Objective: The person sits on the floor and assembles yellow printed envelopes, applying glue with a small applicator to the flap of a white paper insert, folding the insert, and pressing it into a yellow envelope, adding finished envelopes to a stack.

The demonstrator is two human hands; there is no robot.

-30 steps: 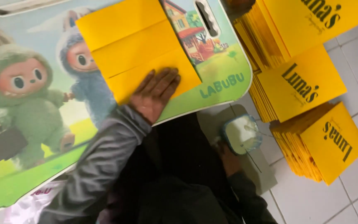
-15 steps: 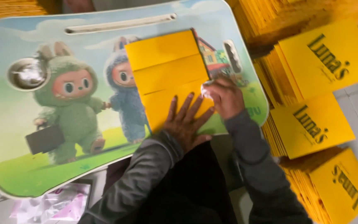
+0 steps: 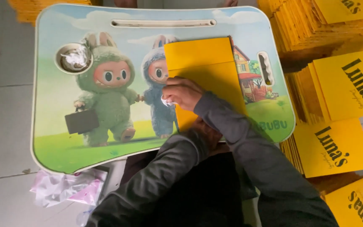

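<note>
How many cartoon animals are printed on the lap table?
2. A green one stands left of centre with a dark case. A blue one is beside it, partly covered by the yellow sheet and the right hand.

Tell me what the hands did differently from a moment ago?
The right hand came up from beside the lap onto the yellow folded sheet and moved to its left edge, pinching something small and white. The left hand slid down to the sheet's lower edge. The sheet stayed on the cartoon lap desk.

Yellow folded card [image 3: 204,69] lay on a lap tray [image 3: 55,126] printed with green and blue furry cartoon figures, sky and grass; yellow stacks [image 3: 341,88] carried black lettering; grey sleeves [image 3: 248,138]
</note>
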